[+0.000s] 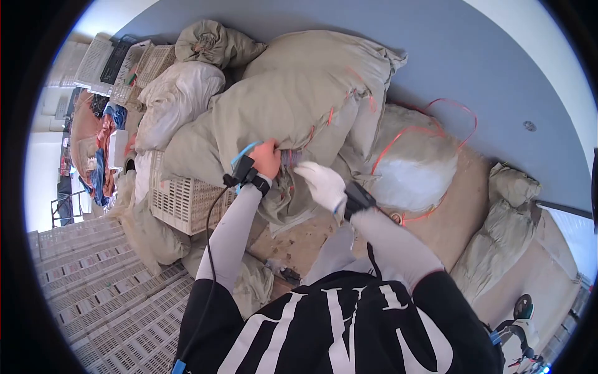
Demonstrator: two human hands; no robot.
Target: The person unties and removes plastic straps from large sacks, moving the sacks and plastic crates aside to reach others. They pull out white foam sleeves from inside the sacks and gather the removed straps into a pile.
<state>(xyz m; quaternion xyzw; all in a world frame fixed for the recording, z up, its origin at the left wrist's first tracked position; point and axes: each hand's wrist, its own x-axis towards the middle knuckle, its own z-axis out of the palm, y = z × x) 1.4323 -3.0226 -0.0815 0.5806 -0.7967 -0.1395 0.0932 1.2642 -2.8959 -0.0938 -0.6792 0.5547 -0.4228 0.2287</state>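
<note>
My left hand is closed against the front of a large stuffed olive-beige sack. A small purple-grey striped bundle sticks out of its grip on the right side; what exactly it is does not show. My right hand, in a white glove, is just right of and below the bundle, its fingers stretched out toward it. It looks slightly blurred, with nothing visible in it. Red string runs along the sack's seam above both hands. Loose folds of sack cloth hang below them.
Beige plastic crates stand under the sack, and more crates are stacked lower left. A sack with a white patch and loose red string is at right. Further sacks lie far right. Behind is a grey-blue wall.
</note>
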